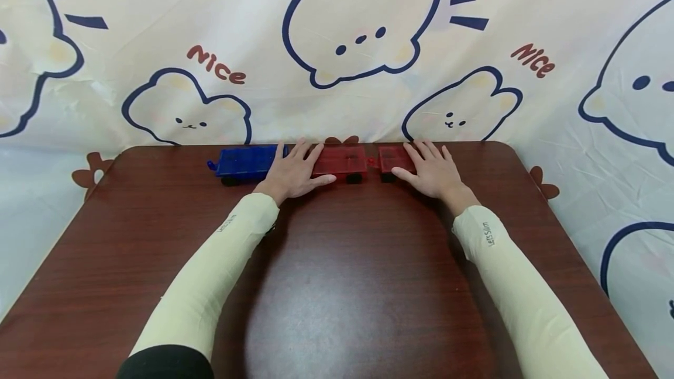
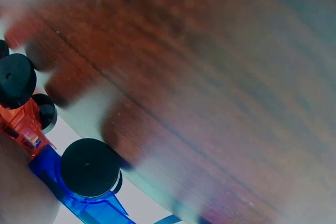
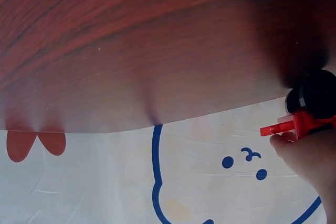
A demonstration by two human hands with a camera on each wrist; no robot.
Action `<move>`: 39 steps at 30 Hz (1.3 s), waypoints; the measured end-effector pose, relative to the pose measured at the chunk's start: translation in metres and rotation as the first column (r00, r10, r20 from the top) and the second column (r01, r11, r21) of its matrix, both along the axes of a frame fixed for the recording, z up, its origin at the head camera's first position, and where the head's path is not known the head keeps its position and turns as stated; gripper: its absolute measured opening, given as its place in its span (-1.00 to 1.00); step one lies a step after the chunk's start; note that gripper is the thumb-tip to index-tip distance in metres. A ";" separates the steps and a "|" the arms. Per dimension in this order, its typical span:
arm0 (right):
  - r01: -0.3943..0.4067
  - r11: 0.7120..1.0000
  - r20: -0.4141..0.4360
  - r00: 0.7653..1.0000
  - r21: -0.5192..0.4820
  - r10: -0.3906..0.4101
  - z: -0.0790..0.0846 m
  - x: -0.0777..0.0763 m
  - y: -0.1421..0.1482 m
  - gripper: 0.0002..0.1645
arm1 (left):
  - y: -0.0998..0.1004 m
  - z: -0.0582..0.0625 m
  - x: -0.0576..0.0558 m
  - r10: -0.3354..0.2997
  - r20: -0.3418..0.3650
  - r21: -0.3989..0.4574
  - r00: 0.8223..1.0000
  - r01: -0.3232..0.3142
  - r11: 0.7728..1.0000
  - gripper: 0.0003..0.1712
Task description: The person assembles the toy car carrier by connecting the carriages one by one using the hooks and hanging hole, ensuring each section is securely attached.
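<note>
A row of see-through toy wagons on black wheels stands along the table's far edge in the head view. Leftmost is a blue wagon (image 1: 242, 164), with a small hitch at its left end. A red wagon (image 1: 344, 161) follows, then another red wagon (image 1: 389, 159) joined to it by a small coupling (image 1: 372, 162). My left hand (image 1: 295, 171) lies with spread, straight fingers across where blue meets red, hiding that joint. Over the right end of the last wagon rests my right hand (image 1: 432, 171), fingers extended. The right wrist view shows a red hitch (image 3: 278, 128) beside the fingertips.
The brown wooden table (image 1: 368, 285) has rounded far corners. Behind it hangs a pale curtain (image 1: 326, 110) with cartoon outlines, close to the far edge. Light sleeves (image 1: 210, 274) cover both forearms.
</note>
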State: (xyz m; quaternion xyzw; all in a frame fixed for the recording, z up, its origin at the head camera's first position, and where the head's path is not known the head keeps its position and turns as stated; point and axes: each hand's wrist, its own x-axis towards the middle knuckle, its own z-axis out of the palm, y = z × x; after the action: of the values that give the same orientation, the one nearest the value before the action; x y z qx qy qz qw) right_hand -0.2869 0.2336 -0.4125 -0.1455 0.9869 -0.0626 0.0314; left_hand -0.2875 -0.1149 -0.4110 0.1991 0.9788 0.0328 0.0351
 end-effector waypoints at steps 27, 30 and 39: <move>0.000 1.000 0.018 1.000 -0.015 0.001 0.004 -0.003 0.004 0.18 | -0.003 0.006 -0.002 -0.004 0.035 0.024 0.999 0.003 1.000 0.22; 0.001 1.000 0.005 1.000 -0.014 0.000 0.003 -0.003 0.004 0.19 | -0.004 0.007 -0.001 0.001 0.034 0.021 0.999 -0.002 1.000 0.22; -0.035 0.999 -0.058 0.998 -0.017 0.034 0.009 -0.001 -0.003 0.14 | -0.011 0.012 0.002 0.008 0.037 0.032 0.999 -0.009 0.999 0.20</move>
State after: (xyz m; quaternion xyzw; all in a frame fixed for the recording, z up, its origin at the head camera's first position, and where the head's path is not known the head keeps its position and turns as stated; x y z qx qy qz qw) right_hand -0.2882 0.2305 -0.4033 -0.1643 0.9842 -0.0665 0.0028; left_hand -0.2854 -0.1260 -0.3992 0.1948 0.9782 0.0523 0.0496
